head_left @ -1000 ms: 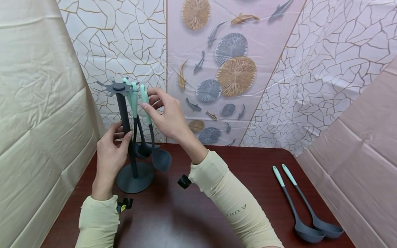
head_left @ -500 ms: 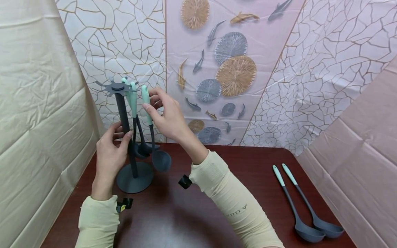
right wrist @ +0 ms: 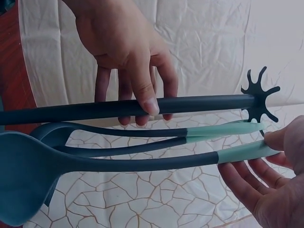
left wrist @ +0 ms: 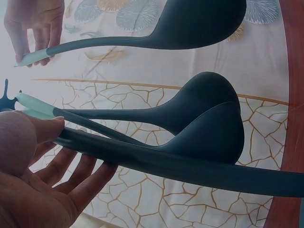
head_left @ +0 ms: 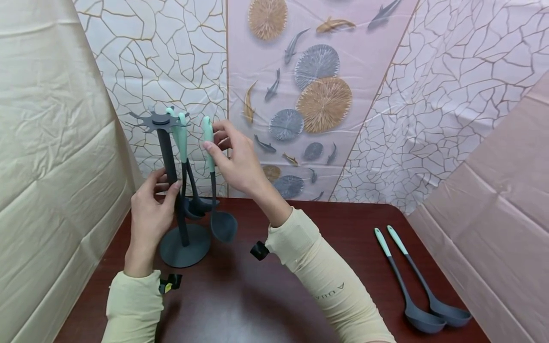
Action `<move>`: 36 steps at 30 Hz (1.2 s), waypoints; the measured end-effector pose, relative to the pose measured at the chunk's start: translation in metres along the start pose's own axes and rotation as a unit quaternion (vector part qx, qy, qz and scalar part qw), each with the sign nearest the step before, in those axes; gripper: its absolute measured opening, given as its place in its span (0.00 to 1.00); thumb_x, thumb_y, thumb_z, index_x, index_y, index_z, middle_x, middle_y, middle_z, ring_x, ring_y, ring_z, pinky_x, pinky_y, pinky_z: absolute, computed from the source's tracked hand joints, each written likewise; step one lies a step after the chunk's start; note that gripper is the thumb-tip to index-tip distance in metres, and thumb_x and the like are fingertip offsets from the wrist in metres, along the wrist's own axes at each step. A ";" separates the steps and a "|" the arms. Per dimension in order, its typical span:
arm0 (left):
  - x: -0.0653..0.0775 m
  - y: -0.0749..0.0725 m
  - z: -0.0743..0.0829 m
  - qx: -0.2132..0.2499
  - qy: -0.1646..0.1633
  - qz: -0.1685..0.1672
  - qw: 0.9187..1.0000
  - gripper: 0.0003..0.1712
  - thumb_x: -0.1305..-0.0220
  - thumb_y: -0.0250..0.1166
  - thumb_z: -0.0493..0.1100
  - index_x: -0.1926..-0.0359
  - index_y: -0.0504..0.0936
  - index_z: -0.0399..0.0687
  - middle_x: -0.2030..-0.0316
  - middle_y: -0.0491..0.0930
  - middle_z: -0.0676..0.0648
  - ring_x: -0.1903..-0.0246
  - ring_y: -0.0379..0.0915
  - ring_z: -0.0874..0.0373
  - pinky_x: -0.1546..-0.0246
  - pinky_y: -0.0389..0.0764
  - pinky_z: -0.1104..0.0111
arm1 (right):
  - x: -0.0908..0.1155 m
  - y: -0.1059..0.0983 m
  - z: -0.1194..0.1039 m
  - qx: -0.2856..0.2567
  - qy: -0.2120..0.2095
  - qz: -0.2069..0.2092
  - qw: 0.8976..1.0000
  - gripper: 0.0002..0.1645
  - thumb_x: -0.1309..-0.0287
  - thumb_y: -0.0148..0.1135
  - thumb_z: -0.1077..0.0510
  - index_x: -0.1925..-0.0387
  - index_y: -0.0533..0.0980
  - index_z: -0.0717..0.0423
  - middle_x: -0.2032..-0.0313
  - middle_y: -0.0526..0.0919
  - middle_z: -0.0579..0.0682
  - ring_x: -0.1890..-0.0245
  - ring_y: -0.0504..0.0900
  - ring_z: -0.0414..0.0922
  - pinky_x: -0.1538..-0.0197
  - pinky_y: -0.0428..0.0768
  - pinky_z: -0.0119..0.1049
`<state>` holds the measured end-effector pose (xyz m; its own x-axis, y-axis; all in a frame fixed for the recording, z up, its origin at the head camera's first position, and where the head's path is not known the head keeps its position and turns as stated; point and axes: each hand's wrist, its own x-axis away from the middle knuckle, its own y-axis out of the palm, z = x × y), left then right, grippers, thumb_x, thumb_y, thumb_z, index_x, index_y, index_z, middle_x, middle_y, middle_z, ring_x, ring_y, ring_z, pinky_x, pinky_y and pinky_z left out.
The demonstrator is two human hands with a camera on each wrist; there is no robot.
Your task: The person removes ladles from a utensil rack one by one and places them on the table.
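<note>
My left hand [head_left: 150,214] holds the pole of a dark grey utensil stand [head_left: 165,152], thumb on the near side and fingers behind. A ring of hooks [head_left: 161,122] tops the stand, above its round base [head_left: 185,246]. Two ladles [left wrist: 204,133] with mint green handles hang together from the hooks on the right side, their dark bowls overlapping. Just right of them, my right hand [head_left: 240,159] pinches a third ladle [head_left: 224,227] by its mint handle between thumb and fingers. That ladle hangs upright, bowl down, its handle top apart from the hooks.
Two more ladles [head_left: 422,320] lie side by side at the right of the dark red table [head_left: 343,267], handles pointing away. Patterned cloth [head_left: 317,105] stands behind the table, with plain cloth walls [head_left: 55,166] at both sides.
My right hand has moved slightly right with the ladle, widening the gap between its handle and the stand's hooks. My left hand keeps its grip on the pole.
</note>
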<state>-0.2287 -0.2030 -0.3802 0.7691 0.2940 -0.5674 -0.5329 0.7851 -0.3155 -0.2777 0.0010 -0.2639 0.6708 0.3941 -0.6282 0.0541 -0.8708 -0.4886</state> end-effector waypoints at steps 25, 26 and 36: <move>0.001 -0.001 0.000 -0.006 -0.007 -0.005 1.000 0.25 0.22 0.65 0.47 0.31 0.78 0.42 0.45 0.84 0.37 0.50 0.85 0.44 0.56 0.76 0.85 | 0.005 -0.015 0.015 0.004 0.002 0.035 0.999 0.12 0.25 0.64 0.56 0.44 0.78 0.53 0.61 0.83 0.50 0.65 0.85 0.43 0.63 0.83 0.38; 0.001 -0.001 0.000 -0.007 -0.007 -0.005 1.000 0.25 0.22 0.65 0.47 0.31 0.78 0.43 0.45 0.84 0.38 0.50 0.85 0.44 0.56 0.76 0.84 | 0.006 -0.015 0.017 0.005 -0.001 0.038 0.999 0.12 0.25 0.65 0.56 0.44 0.79 0.53 0.61 0.83 0.50 0.65 0.85 0.42 0.63 0.83 0.38; 0.001 -0.001 0.001 -0.002 -0.002 -0.005 1.000 0.25 0.22 0.65 0.47 0.31 0.79 0.42 0.46 0.84 0.38 0.51 0.85 0.44 0.57 0.74 0.86 | 0.011 -0.023 0.027 0.025 0.009 0.041 0.999 0.15 0.25 0.65 0.54 0.42 0.79 0.54 0.61 0.83 0.50 0.65 0.85 0.43 0.66 0.82 0.37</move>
<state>-0.2275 -0.2031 -0.3798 0.7757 0.2891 -0.5610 -0.5271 0.7857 -0.3238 -0.2916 0.0339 -0.2761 0.6842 0.3161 -0.6572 -0.0383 -0.8844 -0.4652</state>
